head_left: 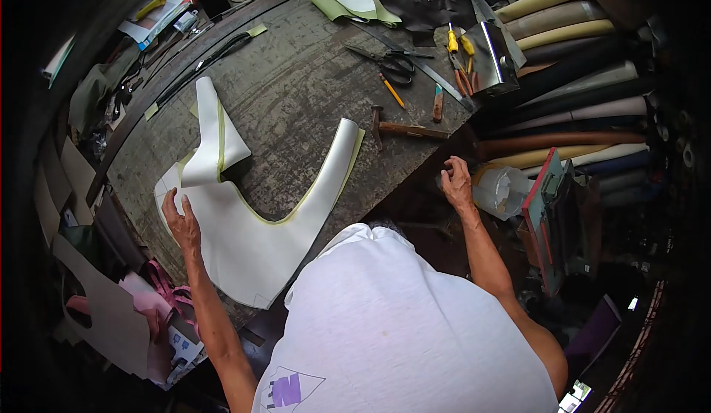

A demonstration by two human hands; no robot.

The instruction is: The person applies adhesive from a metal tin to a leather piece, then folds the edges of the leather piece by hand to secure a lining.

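Observation:
A large curved piece of white sheet material [241,246] with a yellow-green edge lies on the worn workbench [311,65]. One narrow arm of it is folded over at the upper left. My left hand [183,224] rests at its left edge, fingers stretched and thumb apart. Just off the bench's right edge, my right hand [457,183] hangs with loosely bent fingers and nothing visible in them. Beside that hand is a clear plastic container [503,192]. A hammer [407,128] lies on the bench above my right hand.
Black scissors [389,64], a pencil [392,91], a cutter [438,103] and a metal ruler [415,58] lie towards the back right. Pliers [461,76] and screwdrivers [452,39] sit by a metal can [495,58]. Rolls of material [563,109] are stacked at right.

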